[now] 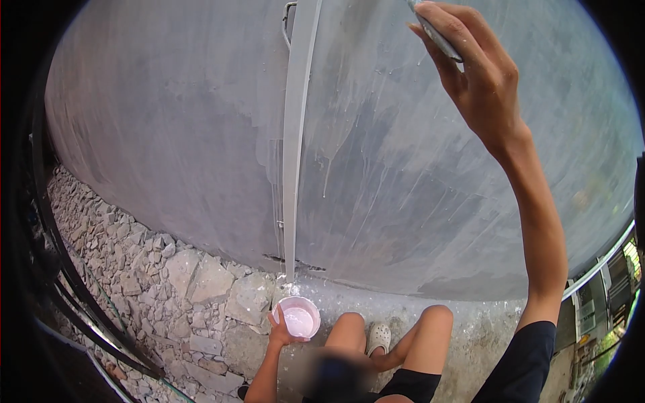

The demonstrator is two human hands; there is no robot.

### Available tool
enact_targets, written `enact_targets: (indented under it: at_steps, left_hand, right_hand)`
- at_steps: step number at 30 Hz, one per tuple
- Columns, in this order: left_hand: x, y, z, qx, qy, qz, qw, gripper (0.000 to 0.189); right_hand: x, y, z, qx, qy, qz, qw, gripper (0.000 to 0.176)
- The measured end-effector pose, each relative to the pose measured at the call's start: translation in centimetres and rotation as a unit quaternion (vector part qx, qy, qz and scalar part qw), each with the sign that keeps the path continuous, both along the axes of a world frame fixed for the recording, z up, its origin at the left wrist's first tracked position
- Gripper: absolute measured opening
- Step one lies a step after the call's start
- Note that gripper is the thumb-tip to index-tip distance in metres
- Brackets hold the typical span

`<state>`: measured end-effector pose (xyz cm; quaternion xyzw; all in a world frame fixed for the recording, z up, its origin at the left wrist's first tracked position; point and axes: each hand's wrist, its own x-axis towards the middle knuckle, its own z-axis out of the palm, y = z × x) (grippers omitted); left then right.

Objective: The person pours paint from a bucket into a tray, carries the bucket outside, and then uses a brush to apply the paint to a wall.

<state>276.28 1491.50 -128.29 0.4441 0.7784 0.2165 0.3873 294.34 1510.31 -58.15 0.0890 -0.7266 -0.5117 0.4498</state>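
Note:
My right hand [485,75] is raised at the top right in front of the grey wall [416,154]. Its fingers are closed around the grey handle of a paintbrush [442,39], whose far end lies outside the frame. Low down, my left hand [285,329] grips the side of a small pinkish-white bucket [313,310] by its rim. White paint [297,320] shows inside it. The bucket is close to the foot of a pale vertical strip [299,127] that runs up the wall.
A thin bent pipe [286,27] shows beside the strip. Broken stones [188,282] cover the ground at left, near dark curved rails [74,269]. My bent knees [437,326] and a light clog [379,339] are below, on a paint-spotted concrete ledge [484,322]. Drips mark the wall.

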Motion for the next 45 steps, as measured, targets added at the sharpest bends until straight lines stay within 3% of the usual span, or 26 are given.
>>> enact_targets:
  at_steps: [1,4,8,12,13,15,19,22,24,26,28,31,33,38,45]
  left_hand:
    - [0.0,-0.1,0.6,0.004,-0.014,-0.001,1.0,0.175]
    - [-0.1,0.2,-0.3,0.019,-0.01,-0.003,1.0,0.175]
    - [0.0,-0.2,-0.5,0.038,-0.005,-0.002,0.999,0.176]
    - [0.1,-0.1,1.4,0.018,0.012,-0.003,1.0,0.176]
    - [-0.1,-0.2,1.2,0.014,0.018,-0.005,1.0,0.176]
    - [0.0,-0.3,1.0,0.018,0.015,-0.006,1.0,0.176]
    - [0.0,-0.4,-0.2,0.052,0.032,0.006,0.998,0.175]
    - [-0.1,-0.3,1.5,0.015,-0.034,0.007,0.999,0.175]
    - [-0.1,0.0,-0.9,0.014,-0.017,0.007,1.0,0.175]
    - [-0.2,0.0,-1.1,0.012,0.002,0.006,1.0,0.175]
    - [0.0,-0.4,0.3,0.04,0.012,0.009,0.999,0.175]
    - [0.0,-0.4,0.4,0.029,0.027,0.004,0.999,0.175]
    - [0.0,-0.5,1.3,0.02,0.017,0.002,1.0,0.175]
    - [0.0,-0.6,1.5,0.036,0.003,0.004,0.999,0.175]
    - [-0.2,-0.4,0.8,0.057,0.003,-0.003,0.998,0.175]
  right_hand:
    - [0.3,0.6,-1.2,-0.034,-0.027,-0.025,0.999,0.037]
    - [1.1,0.9,-6.3,-0.059,-0.113,-0.105,0.986,0.032]
    - [1.5,-0.6,-13.3,-0.163,-0.193,-0.056,0.966,0.028]
    - [1.8,-2.5,-11.5,-0.295,-0.213,-0.036,0.931,0.025]
    - [1.8,-2.6,-10.3,-0.333,-0.171,-0.032,0.927,0.021]
    - [1.7,-2.7,-6.7,-0.335,-0.114,-0.013,0.935,0.02]
    - [2.5,-1.3,-1.3,-0.202,-0.028,-0.002,0.979,0.021]
    - [3.1,-1.9,-0.2,-0.144,-0.006,-0.015,0.989,0.029]
    - [3.2,-0.8,-1.0,-0.03,-0.017,-0.019,0.999,0.033]
    - [3.4,-0.4,-3.4,-0.101,-0.082,-0.066,0.989,0.033]
    - [3.0,0.1,-7.3,-0.097,-0.122,-0.088,0.984,0.028]
    - [2.7,-0.8,-12.6,-0.177,-0.18,-0.073,0.965,0.034]
    - [2.8,-1.7,-14.4,-0.293,-0.247,-0.05,0.922,0.032]
    - [3.5,-1.9,-11.0,-0.375,-0.133,0.0,0.918,0.024]
    - [6.5,-1.6,-3.6,-0.166,-0.002,-0.028,0.986,0.026]
